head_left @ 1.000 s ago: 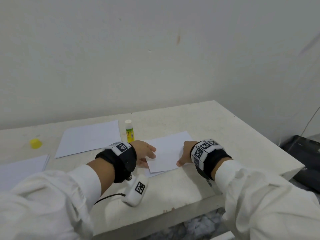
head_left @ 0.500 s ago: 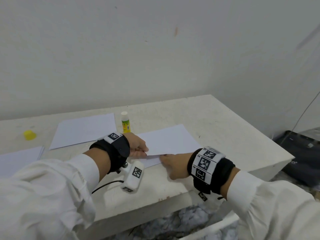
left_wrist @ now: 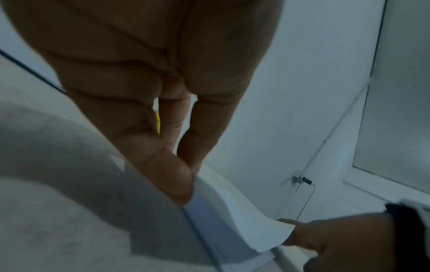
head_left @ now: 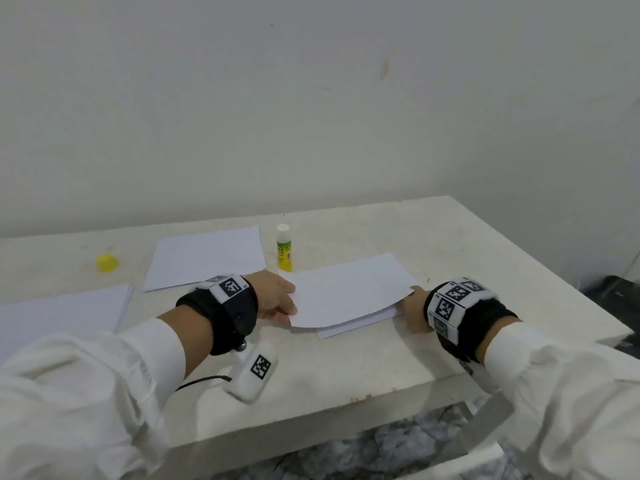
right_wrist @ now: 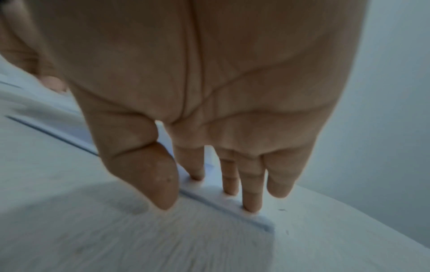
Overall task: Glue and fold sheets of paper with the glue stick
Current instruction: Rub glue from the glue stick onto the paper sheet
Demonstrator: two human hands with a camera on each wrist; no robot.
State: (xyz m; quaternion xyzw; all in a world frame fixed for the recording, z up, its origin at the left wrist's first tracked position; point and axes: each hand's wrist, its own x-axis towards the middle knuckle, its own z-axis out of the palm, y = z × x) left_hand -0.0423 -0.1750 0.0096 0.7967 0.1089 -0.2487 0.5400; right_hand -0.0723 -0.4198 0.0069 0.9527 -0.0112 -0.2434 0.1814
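A white paper sheet [head_left: 349,292] lies folded on the table [head_left: 346,368], its upper flap raised a little off the lower layer. My left hand [head_left: 289,304] pinches the flap's left edge between thumb and fingers; the left wrist view shows this pinch of the left hand [left_wrist: 188,171] on the paper [left_wrist: 232,211]. My right hand [head_left: 407,303] is at the sheet's right end. In the right wrist view the right hand [right_wrist: 221,193] has straight fingers, tips pressing on the paper's edge [right_wrist: 232,202], thumb on the table. The glue stick [head_left: 284,247] stands upright just behind the sheet.
A yellow cap [head_left: 106,263] lies at the far left. Another white sheet [head_left: 204,258] lies behind my left wrist and a stack of sheets [head_left: 62,313] at the left edge. The table's front edge is near my forearms; a dark object [head_left: 620,299] sits beyond its right side.
My right hand has slid from the sheet's near edge to its right end. The left hand stays at the left edge, and the upper flap now stands slightly raised.
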